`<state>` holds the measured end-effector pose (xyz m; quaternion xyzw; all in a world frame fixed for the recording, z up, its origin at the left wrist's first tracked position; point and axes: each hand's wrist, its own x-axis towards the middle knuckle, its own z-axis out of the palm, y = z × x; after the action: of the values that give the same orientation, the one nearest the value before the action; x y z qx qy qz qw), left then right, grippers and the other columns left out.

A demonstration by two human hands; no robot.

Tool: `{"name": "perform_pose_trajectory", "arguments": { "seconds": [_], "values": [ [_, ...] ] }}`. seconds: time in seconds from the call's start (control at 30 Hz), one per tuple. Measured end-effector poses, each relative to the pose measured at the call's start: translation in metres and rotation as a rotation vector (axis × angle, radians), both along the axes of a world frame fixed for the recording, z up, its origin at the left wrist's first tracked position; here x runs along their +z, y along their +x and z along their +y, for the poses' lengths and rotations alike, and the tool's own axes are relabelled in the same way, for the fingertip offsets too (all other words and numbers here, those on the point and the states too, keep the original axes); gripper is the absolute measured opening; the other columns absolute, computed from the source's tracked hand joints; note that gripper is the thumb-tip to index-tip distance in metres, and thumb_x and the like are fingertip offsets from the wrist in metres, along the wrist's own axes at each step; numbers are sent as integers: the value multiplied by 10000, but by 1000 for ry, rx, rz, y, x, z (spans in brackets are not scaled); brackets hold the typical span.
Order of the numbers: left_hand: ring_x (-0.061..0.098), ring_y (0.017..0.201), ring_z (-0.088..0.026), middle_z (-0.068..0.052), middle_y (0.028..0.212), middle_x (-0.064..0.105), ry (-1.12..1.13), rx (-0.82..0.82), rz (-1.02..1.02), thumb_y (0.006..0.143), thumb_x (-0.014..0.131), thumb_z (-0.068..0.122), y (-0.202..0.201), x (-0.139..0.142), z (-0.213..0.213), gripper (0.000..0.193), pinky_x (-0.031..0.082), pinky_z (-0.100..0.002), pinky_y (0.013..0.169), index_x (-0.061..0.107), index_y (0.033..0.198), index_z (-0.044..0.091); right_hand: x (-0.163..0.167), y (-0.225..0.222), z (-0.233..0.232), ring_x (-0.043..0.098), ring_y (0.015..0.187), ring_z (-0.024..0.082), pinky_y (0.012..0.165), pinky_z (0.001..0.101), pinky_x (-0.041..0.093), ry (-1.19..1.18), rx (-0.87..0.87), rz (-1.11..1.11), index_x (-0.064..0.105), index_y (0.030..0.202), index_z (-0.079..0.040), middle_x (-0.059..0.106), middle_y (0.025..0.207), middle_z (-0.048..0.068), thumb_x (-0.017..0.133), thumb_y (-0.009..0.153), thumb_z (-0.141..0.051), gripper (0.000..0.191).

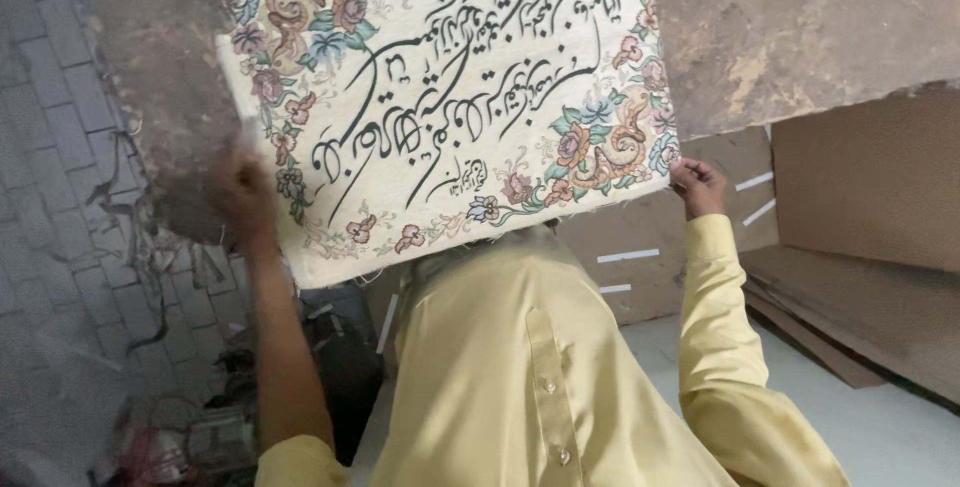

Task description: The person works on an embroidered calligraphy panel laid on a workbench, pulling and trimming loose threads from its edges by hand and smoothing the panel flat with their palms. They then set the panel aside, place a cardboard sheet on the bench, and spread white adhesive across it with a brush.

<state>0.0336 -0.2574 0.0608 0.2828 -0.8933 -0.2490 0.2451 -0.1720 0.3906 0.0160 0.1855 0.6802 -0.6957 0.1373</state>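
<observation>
I hold up a cream rectangular woven panel (450, 97) in front of me. It carries black calligraphy and floral corner patterns in pink, blue and tan. My left hand (245, 197) is blurred and grips its left edge near the lower corner, the arm bare to the elbow. My right hand (697, 185) pinches the lower right corner, in a long yellow sleeve. My yellow buttoned shirt (520, 377) fills the lower middle of the view, just under the panel's bottom edge.
Flat brown cardboard sheets (860, 207) with white tape strips lean and lie at the right. Grey brick paving (60, 197) runs down the left, with tangled scraps (170, 427) at the lower left. A rough brown surface (800, 17) lies behind the panel.
</observation>
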Motion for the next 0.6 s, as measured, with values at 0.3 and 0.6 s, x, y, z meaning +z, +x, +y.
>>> {"name": "perform_pose_trajectory", "arguments": {
  "seconds": [0.3,0.6],
  "values": [
    [611,951,-370,-182,1011,628,113,-299,-24,910,681,53,-45,-8,118,436,506,-461,848,673,1345,26,-10,2,7,709,861,120,817,311,607,-89,44,34,731,1099,-60,748,995,30,768,955,-76,149],
    [602,917,-253,-87,972,605,-259,-275,-257,1053,665,72,-41,-28,128,253,522,-406,741,742,1287,128,-20,13,13,703,861,117,779,300,587,-168,-100,22,727,1145,-43,749,990,29,772,953,-70,199]
  ]
}}
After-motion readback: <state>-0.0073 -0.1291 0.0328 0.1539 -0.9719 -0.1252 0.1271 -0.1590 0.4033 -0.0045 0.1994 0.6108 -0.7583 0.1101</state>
